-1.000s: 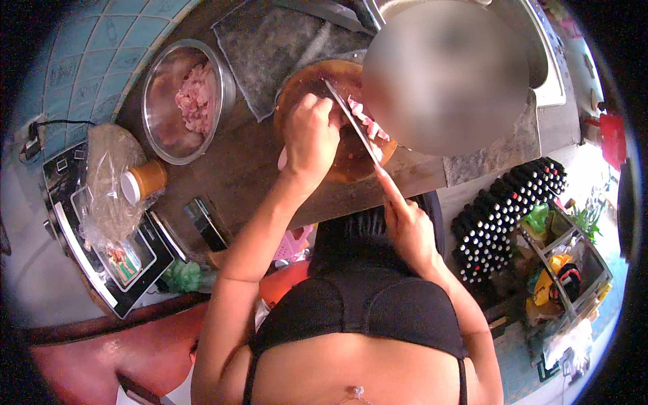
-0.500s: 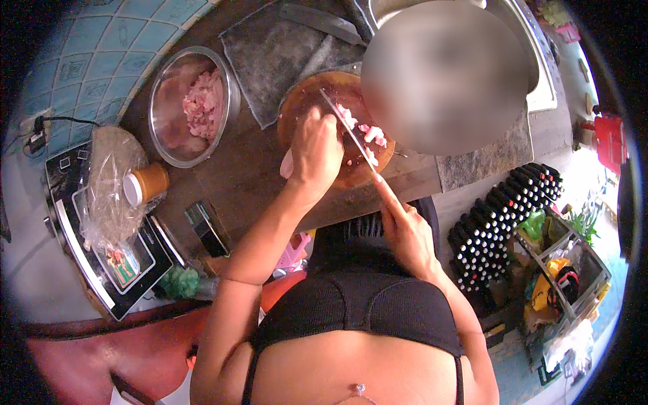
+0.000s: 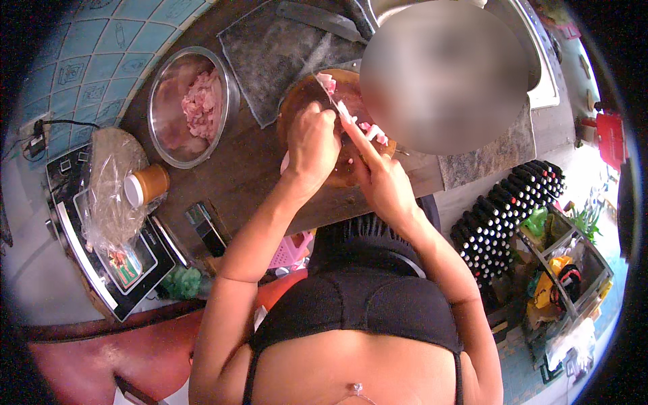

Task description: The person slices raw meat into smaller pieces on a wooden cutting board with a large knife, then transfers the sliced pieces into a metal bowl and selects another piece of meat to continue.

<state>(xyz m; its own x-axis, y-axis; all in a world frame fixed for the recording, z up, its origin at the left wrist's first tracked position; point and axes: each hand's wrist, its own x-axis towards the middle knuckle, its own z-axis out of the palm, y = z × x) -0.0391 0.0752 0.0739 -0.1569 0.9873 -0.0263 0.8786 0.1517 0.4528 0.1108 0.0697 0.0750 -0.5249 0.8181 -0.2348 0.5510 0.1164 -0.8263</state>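
Note:
My right hand [image 3: 386, 179] is closed round a knife, its index finger stretched along the spine. The knife's blade [image 3: 325, 93] slants up and left over a round wooden cutting board [image 3: 297, 94]. Beside the blade, my left hand [image 3: 314, 142] is curled down, pressing a piece of raw meat [image 3: 285, 163] that shows only as a pale edge; the rest is hidden under it. Cut meat [image 3: 328, 82] lies by the blade's tip, and more small pink pieces [image 3: 374, 133] rest on the board's right side. A steel bowl [image 3: 233, 101] to the left holds chopped meat [image 3: 202, 104].
A grey cloth [image 3: 253, 64] with a broad flat blade [image 3: 320, 22] lies behind the board. Right of it are a blurred patch and a sink [image 3: 545, 94]. Leftward stand an orange jar [image 3: 148, 185], a plastic bag [image 3: 115, 189] and a black cooktop [image 3: 152, 270]. Several bottles [image 3: 503, 216] stand lower right.
My right hand has moved up and left with the knife, closer to my left hand. Meat now shows by the blade's tip. My left hand has barely shifted.

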